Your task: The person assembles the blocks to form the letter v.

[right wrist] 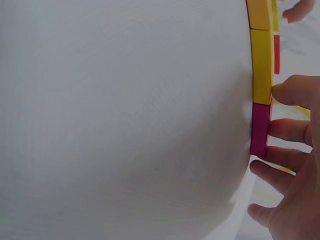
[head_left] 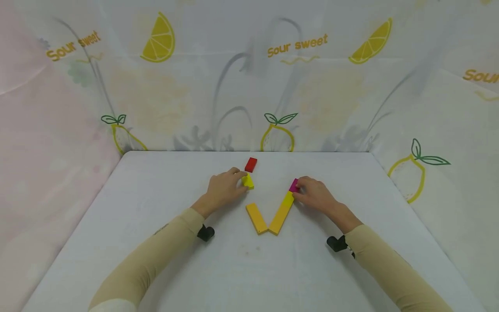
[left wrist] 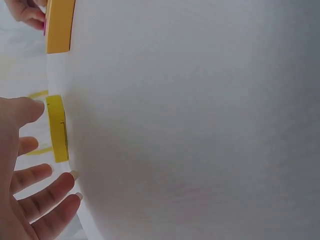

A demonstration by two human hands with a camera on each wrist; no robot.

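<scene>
My left hand (head_left: 225, 187) reaches over a small yellow block (head_left: 248, 182), thumb near one end and fingers near the other. In the left wrist view the fingers are spread around this yellow block (left wrist: 58, 130), with a thin gap before the thumb. My right hand (head_left: 316, 194) touches a magenta block (head_left: 293, 186) at the far end of a slanted row. Its thumb meets a yellow block (right wrist: 262, 65), and its fairly straight fingers lie against the magenta block (right wrist: 260, 130). An orange block (head_left: 277, 222) forms the row's near end.
Another orange block (head_left: 255, 218) leans left, its near corner meeting the row in a V. Beyond the left hand lies a red block (head_left: 251, 164). All sit on a white table (head_left: 218, 277), backed by a lemon-printed cloth (head_left: 202, 86).
</scene>
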